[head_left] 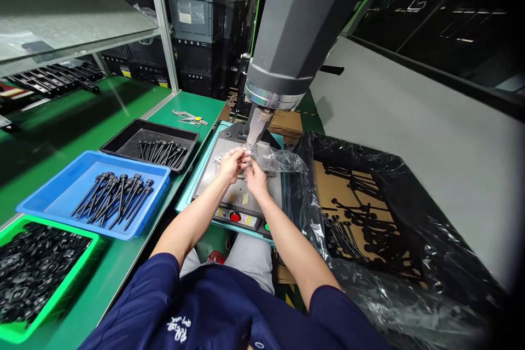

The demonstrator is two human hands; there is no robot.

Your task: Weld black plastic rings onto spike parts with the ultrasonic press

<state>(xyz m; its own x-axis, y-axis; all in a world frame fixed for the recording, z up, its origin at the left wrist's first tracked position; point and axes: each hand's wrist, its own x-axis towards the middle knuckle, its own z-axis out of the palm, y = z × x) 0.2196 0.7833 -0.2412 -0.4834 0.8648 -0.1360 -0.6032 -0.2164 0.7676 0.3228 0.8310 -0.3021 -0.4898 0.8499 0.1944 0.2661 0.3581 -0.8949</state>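
Observation:
My left hand [231, 165] and my right hand [256, 178] meet over the metal plate of a bench machine [212, 167], just below its pointed metal tool head [257, 124]. The fingers of both hands are pinched together at nearly the same spot. Whatever they grip is too small and too covered to make out. Crumpled clear plastic film [283, 159] lies around the tool tip and stretches to the right, beside my right fingers. In front of my wrists, a red button [235, 217] and a green button [266, 226] sit on the machine's front.
On the left bench, a blue tray [53, 188] and a black tray [118, 145] hold black rod-like parts. A green bin [61, 284] is full of small black pieces. Pliers [191, 118] lie behind. To the right, a plastic-lined box [318, 183] contains more black rods on cardboard.

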